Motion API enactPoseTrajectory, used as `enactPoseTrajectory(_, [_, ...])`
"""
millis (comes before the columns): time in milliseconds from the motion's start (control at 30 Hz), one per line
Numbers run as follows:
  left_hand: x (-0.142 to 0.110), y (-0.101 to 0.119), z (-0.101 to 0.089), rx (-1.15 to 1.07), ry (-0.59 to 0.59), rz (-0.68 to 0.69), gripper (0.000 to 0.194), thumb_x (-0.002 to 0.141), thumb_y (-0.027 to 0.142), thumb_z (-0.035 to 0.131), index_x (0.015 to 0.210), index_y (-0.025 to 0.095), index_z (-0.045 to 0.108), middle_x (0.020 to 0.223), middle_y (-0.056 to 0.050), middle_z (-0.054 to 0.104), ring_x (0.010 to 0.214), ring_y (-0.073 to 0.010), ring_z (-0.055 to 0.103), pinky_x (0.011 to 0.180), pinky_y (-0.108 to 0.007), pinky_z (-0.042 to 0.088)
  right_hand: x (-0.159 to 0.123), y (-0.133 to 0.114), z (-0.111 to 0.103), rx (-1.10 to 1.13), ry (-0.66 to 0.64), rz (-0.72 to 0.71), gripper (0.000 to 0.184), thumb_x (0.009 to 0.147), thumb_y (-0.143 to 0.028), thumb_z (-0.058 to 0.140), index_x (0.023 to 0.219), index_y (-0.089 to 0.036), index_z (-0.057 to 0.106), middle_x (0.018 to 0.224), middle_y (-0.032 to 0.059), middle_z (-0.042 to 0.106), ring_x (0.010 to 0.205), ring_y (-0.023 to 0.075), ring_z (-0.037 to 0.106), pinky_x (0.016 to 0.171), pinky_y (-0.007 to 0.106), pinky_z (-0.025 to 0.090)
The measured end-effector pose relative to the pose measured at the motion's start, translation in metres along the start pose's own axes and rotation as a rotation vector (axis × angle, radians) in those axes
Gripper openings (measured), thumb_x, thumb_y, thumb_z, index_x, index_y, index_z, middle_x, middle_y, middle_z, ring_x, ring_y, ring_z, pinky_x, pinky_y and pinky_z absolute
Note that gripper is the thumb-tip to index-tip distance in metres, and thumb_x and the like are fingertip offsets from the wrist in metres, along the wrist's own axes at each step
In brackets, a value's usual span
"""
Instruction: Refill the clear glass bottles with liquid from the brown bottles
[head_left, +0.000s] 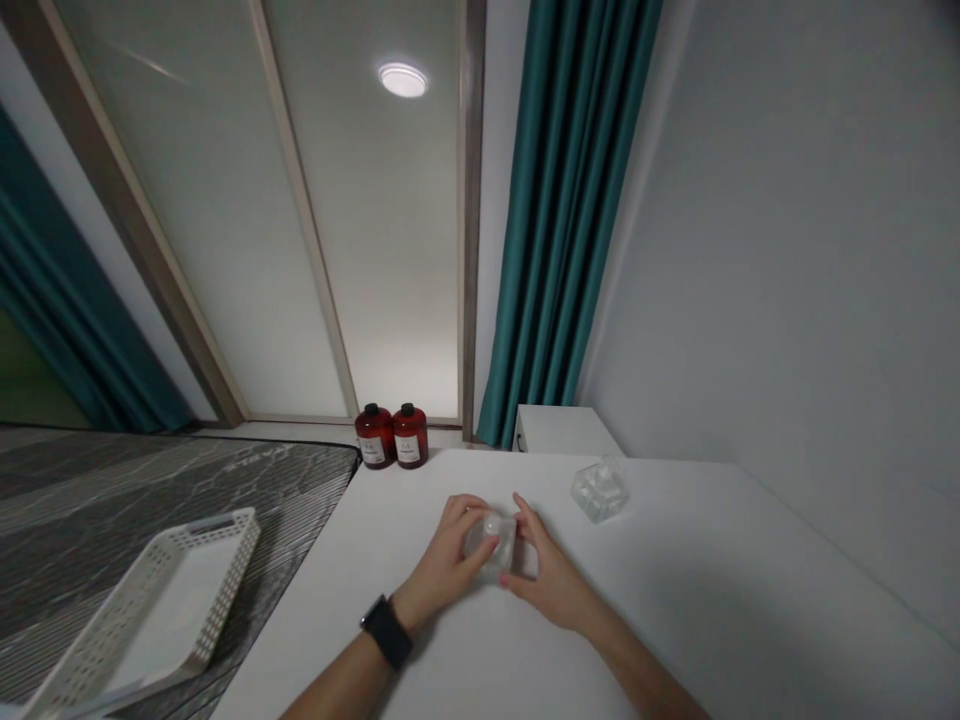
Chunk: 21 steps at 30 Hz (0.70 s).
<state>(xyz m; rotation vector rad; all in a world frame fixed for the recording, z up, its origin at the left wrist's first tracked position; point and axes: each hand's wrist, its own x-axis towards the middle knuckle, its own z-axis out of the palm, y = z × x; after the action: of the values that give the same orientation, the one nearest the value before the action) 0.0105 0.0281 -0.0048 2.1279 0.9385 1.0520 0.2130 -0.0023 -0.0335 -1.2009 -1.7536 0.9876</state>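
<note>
A small, clear, squarish container with a round knob on top stands between my hands over the white table. My left hand, with a black watch on its wrist, curls around its left side, the thumb lying across its front. At the right side, my right hand has its thumb at the lower corner and other fingertips higher up, gripping the edge, with the index finger pointing away. Whether the container's base touches the table is hidden. Farther back on the right lies a second clear, faceted container.
Two dark red bottles with black caps and white labels stand at the table's far left corner. A white perforated basket sits left of the white table, on a grey patterned surface. Behind the far edge are a white cabinet and a teal curtain.
</note>
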Motion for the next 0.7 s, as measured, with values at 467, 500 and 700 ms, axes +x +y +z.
enactPoseTrajectory(467, [-0.002, 0.021, 0.002, 0.022, 0.056, -0.067, 0.015, 0.092, 0.035, 0.065, 0.093, 0.020, 0.068, 0.102, -0.007, 0.060, 0.105, -0.0265, 0.052, 0.095, -0.040, 0.045, 0.003, -0.018, -0.001, -0.053, -0.025, 0.079, 0.058, 0.064, -0.013, 0.081, 0.114, -0.021, 0.053, 0.109, 0.0023, 0.065, 0.101, 0.0234, 0.063, 0.089, 0.036, 0.051])
enactPoseTrajectory(500, [-0.002, 0.022, 0.005, 0.027, 0.077, -0.076, 0.014, 0.091, 0.034, 0.067, 0.090, 0.020, 0.066, 0.100, -0.006, 0.060, 0.104, -0.0264, 0.052, 0.094, -0.040, 0.045, 0.000, -0.017, 0.002, -0.069, 0.002, 0.084, 0.057, 0.063, -0.014, 0.082, 0.112, -0.021, 0.052, 0.108, 0.0027, 0.065, 0.101, 0.0238, 0.063, 0.089, 0.037, 0.051])
enactPoseTrajectory(700, [-0.004, 0.019, 0.015, -0.070, 0.101, -0.125, 0.019, 0.087, 0.033, 0.071, 0.082, 0.019, 0.058, 0.097, -0.004, 0.055, 0.095, -0.0231, 0.055, 0.087, -0.036, 0.046, -0.011, -0.020, -0.001, -0.066, 0.021, 0.048, 0.089, 0.059, -0.015, 0.085, 0.138, -0.024, 0.047, 0.129, 0.0082, 0.060, 0.115, 0.0269, 0.061, 0.099, 0.042, 0.050])
